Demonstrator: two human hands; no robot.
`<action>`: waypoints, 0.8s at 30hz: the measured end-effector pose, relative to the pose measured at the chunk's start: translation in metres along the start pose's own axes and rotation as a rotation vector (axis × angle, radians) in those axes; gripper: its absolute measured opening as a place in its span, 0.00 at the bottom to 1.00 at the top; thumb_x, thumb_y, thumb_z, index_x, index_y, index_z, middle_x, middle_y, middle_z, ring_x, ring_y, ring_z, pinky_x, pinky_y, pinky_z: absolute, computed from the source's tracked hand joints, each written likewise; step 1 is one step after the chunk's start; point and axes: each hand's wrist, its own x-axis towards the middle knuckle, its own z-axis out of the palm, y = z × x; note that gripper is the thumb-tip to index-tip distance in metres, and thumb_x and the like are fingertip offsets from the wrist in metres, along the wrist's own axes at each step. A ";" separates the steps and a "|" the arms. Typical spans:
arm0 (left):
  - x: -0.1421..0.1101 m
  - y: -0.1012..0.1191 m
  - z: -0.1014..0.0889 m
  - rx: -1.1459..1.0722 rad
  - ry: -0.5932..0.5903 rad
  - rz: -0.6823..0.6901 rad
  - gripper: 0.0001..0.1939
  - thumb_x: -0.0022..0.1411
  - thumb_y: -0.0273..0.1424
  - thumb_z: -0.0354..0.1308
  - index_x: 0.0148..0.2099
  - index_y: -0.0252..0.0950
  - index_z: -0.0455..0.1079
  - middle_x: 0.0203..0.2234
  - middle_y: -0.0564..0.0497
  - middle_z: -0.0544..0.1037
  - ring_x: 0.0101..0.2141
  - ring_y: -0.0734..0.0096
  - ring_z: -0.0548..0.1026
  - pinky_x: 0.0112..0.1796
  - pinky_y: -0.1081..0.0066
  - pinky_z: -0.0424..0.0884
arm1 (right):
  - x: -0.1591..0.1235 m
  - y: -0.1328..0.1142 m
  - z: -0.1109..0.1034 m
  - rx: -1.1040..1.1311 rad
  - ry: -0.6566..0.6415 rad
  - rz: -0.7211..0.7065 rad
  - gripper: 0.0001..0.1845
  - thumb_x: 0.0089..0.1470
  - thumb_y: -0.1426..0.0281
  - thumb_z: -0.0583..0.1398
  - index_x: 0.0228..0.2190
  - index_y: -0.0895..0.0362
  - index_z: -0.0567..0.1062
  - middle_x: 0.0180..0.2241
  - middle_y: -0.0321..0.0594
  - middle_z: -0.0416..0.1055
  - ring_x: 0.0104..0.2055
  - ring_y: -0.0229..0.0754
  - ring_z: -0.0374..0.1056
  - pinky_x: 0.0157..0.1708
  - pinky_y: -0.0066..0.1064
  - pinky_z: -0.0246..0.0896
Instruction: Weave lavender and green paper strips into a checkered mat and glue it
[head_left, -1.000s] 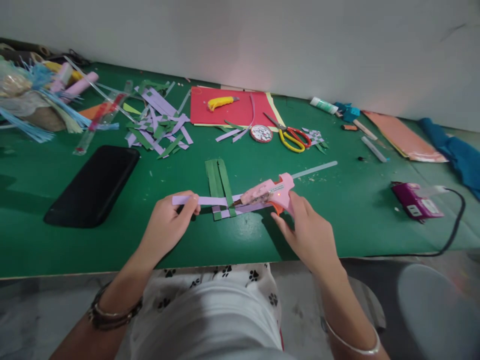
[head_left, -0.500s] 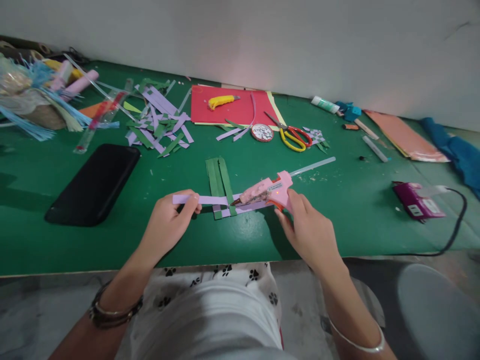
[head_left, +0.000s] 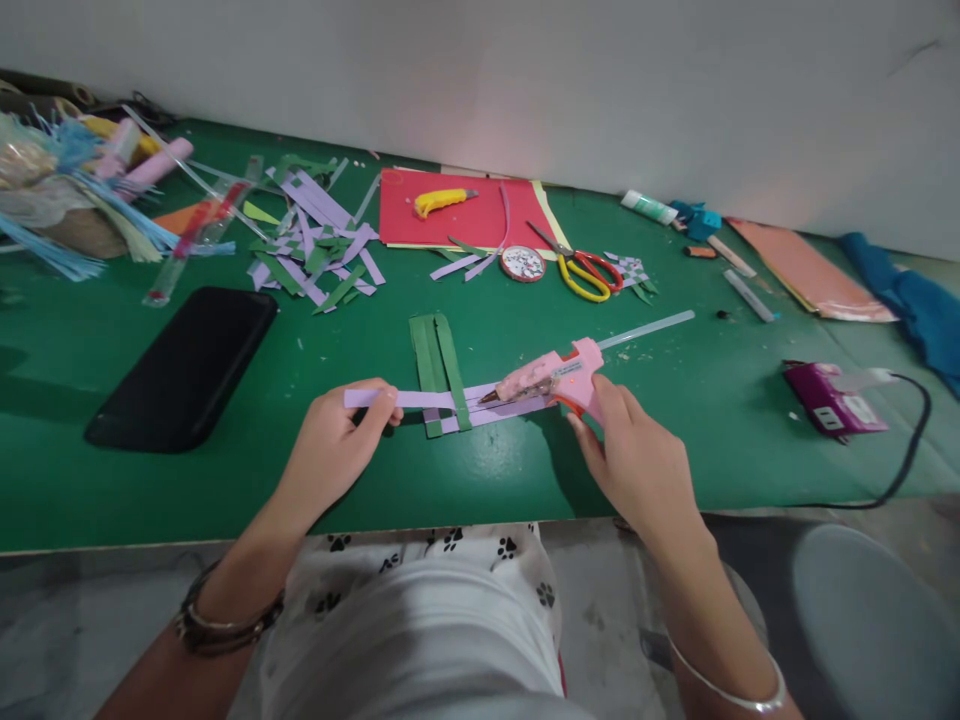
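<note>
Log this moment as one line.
left hand: pinching purple strip | right hand: holding pink glue gun | yellow cutter: on red paper

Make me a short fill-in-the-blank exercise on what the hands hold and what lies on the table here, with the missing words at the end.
1. The right hand holds a pink ____ with a clear stick poking out of its back.
2. The left hand pinches a ____ paper strip.
3. A yellow ____ lies on the red sheet.
4. The scissors have one yellow handle and one ____ handle.

Missing words: glue gun; purple; cutter; red.
</note>
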 end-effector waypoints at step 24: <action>0.000 -0.001 0.002 0.037 0.001 -0.009 0.16 0.54 0.36 0.44 0.20 0.37 0.65 0.09 0.59 0.52 0.11 0.78 0.50 0.15 0.75 0.49 | -0.011 0.034 0.001 -0.078 0.070 0.136 0.17 0.55 0.63 0.47 0.43 0.59 0.63 0.32 0.45 0.69 0.24 0.39 0.63 0.16 0.27 0.42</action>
